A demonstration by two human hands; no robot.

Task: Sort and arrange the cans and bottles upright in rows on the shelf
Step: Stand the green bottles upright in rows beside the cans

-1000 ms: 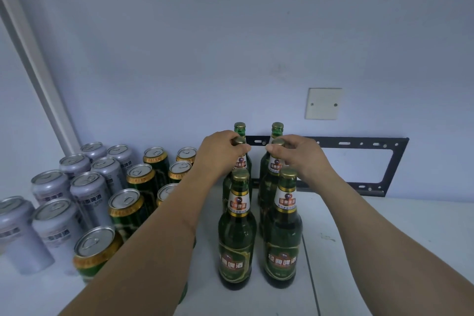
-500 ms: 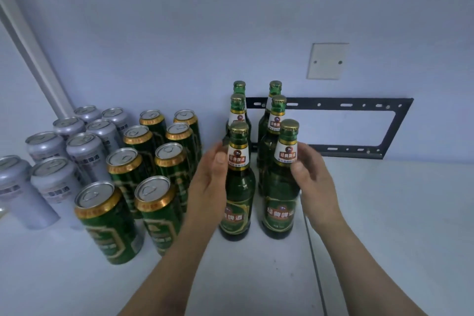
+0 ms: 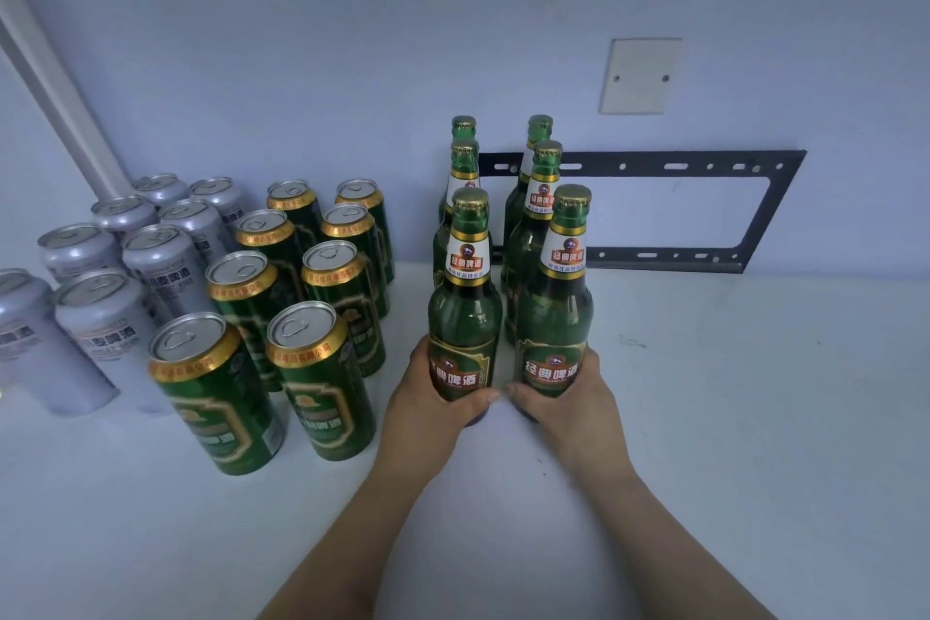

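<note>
Several green beer bottles stand upright in two columns on the white shelf [image 3: 729, 393]. My left hand [image 3: 433, 398] grips the base of the front left bottle [image 3: 465, 312]. My right hand [image 3: 573, 403] grips the base of the front right bottle [image 3: 556, 312]. Both thumbs wrap around the fronts of the bottles, almost touching each other. Left of the bottles, several green cans [image 3: 322, 368] stand upright in two columns. Further left stand several silver cans [image 3: 105, 317], also in columns.
A black metal bracket [image 3: 704, 166] is fixed to the blue wall behind the bottles, with a white blank wall plate [image 3: 639, 76] above it. A white pipe [image 3: 55, 81] runs diagonally in the left corner.
My hands left the caps of the middle bottles, came back past the front bottles' necks and slid down to their bases. The camera tilted down.
</note>
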